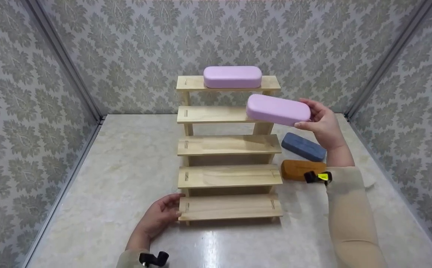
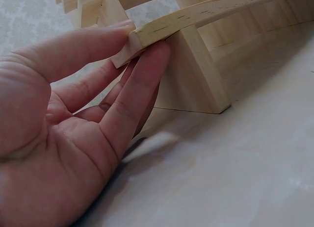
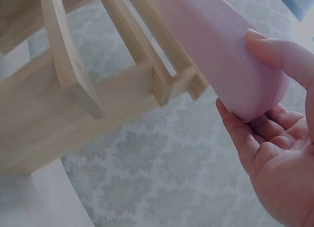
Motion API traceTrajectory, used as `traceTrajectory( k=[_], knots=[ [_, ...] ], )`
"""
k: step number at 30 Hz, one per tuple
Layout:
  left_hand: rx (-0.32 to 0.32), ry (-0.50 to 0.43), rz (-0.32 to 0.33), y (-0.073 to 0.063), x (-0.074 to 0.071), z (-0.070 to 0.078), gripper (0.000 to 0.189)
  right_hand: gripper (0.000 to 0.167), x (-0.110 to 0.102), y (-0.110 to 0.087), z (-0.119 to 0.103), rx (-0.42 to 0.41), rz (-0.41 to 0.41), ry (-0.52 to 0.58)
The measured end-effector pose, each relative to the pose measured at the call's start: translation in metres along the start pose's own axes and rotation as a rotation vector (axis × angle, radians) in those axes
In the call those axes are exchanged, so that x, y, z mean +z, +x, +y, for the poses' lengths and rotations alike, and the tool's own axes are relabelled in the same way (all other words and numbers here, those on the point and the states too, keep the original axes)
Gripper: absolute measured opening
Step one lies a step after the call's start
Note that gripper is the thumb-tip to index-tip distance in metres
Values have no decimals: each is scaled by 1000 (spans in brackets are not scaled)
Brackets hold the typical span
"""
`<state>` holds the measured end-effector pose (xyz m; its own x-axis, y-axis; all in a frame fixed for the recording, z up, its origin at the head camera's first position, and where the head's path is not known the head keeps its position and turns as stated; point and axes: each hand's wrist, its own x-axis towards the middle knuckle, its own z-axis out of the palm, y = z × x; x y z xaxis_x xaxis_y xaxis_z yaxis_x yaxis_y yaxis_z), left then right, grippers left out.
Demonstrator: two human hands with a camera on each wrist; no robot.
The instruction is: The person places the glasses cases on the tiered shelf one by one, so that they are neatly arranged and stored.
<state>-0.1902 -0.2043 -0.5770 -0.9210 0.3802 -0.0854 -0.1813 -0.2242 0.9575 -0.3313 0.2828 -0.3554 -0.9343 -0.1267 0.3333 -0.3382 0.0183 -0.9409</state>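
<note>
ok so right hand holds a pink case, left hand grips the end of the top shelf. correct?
Not quite: the left hand grips the end of the bottom shelf, per the head view. The right hand does hold a pink case.

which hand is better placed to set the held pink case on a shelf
Probably the right hand: it grips that pink case near the second shelf from the top, while the left hand pinches the bottom shelf.

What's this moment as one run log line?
left hand: pinches bottom shelf | right hand: holds pink case by one end | top shelf: second pink case | table: blue case, orange case
</note>
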Motion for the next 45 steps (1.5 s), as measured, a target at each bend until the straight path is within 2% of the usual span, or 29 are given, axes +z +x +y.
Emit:
traceTrajectory(
  k=[5,11,18,23,29,34,45],
  knots=[
    [-12,24,16,0,0,0,63,69,25,17,-1,18,-57,13],
    [-14,10,12,1,0,0,66,73,50,36,-7,44,-115,-28],
    [-10,13,18,1,0,0,66,73,71,52,-9,76,-175,-97],
    [-27,20,35,1,0,0,70,72,83,58,-9,86,-205,-94],
    [-32,6,38,0,1,0,66,71,91,64,-6,107,-224,-77],
    [-17,-31,8,-1,1,0,63,74,91,69,-3,131,-239,-89],
    [2,-14,-11,0,-1,-1,62,73,87,75,-4,152,-322,-207]
  ],
)
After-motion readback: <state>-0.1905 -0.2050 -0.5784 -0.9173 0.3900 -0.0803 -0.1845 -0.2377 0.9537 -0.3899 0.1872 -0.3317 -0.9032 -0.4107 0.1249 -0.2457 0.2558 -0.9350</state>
